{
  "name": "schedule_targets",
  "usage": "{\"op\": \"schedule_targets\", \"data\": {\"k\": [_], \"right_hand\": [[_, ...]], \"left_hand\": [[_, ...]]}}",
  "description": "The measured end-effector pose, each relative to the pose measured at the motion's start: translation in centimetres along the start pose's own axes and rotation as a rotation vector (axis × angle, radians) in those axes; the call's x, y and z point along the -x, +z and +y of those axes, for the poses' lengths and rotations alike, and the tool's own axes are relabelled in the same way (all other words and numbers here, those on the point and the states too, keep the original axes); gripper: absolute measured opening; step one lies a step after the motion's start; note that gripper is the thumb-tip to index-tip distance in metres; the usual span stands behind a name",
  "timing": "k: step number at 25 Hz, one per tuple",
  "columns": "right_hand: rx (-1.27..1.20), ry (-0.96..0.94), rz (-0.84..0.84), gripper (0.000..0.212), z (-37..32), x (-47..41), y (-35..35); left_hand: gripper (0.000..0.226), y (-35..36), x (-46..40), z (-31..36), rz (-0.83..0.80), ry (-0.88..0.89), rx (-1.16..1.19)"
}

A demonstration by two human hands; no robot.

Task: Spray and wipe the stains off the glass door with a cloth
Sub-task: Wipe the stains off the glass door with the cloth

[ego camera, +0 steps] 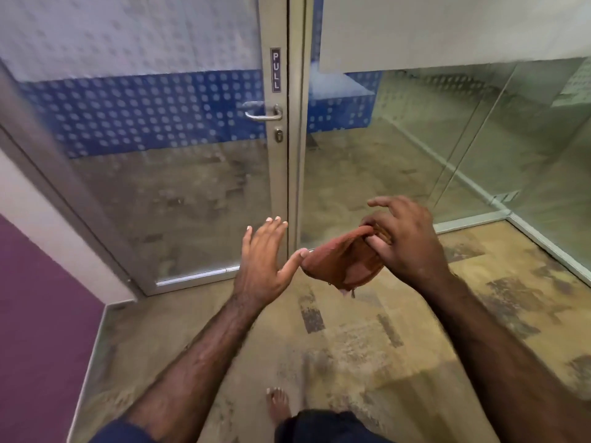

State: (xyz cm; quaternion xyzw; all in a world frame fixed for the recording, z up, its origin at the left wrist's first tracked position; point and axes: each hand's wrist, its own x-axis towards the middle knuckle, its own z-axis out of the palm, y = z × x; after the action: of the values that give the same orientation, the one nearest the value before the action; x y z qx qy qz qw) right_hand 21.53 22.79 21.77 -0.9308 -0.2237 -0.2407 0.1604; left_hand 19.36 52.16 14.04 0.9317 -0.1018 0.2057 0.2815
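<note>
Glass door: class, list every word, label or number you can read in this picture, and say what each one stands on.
"PULL", letters stacked vertically, on a small dark plate fixed to the glass door's metal frame, above the lever handle.
No other text is visible.

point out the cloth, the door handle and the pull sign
cloth point(343, 262), head view, on the middle of the bunched orange fabric between the hands
door handle point(263, 115), head view, on the horizontal metal lever
pull sign point(275, 70), head view, on the centre of the vertical plate
</note>
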Motion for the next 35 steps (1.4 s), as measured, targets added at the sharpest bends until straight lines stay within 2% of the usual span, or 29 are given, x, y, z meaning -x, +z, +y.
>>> {"op": "schedule_targets", "data": {"k": [6, 13, 15, 18, 20, 24, 28, 30, 34, 35], "right_hand": [[-0.067, -0.105, 0.025, 0.025, -2.9, -9.9, 6.3], [-0.171, -0.18, 0.014, 0.035, -7.0, -21.8, 11.7], [-0.203, -0.202, 0.025, 0.035, -7.8, -24.8, 13.1], [-0.256, -0.243, 0.054, 0.032, -9.2, -28.9, 15.4], [-0.298, -0.226, 0.091, 0.03, -10.4, -30.8, 17.0], [-0.343, -0.164, 0.095, 0.053, -13.6, -33.1, 20.5], [-0.408, 0.054, -0.1, 0.079, -16.8, -35.9, 23.8], [-0.455, 0.099, -0.159, 0.074, -18.3, -37.6, 25.1], [-0.514, 0.193, -0.173, 0.03, -21.2, -41.4, 27.1], [-0.512, 0.215, -0.162, 0.027, -22.0, -42.3, 27.4]], "left_hand": [[0.073, -2.5, -5.1, -6.8, 0.086, -0.081, -0.047], [0.08, -5.0, -15.4, -12.4, -0.042, 0.105, -0.028], [0.067, -5.9, -18.2, -14.0, -0.085, 0.158, 0.028], [0.039, -7.4, -21.3, -16.6, -0.009, 0.172, 0.118], [0.031, -8.5, -22.6, -18.5, 0.034, 0.159, 0.157], [0.029, -10.6, -24.1, -22.5, 0.109, 0.014, 0.263], [0.029, -13.4, -25.2, -27.5, 0.145, -0.015, 0.308], [0.031, -15.0, -25.9, -29.9, 0.135, 0.001, 0.303], [0.03, -18.3, -27.6, -34.6, 0.074, 0.145, 0.263], [0.029, -19.1, -28.4, -35.7, 0.06, 0.172, 0.255]]}}
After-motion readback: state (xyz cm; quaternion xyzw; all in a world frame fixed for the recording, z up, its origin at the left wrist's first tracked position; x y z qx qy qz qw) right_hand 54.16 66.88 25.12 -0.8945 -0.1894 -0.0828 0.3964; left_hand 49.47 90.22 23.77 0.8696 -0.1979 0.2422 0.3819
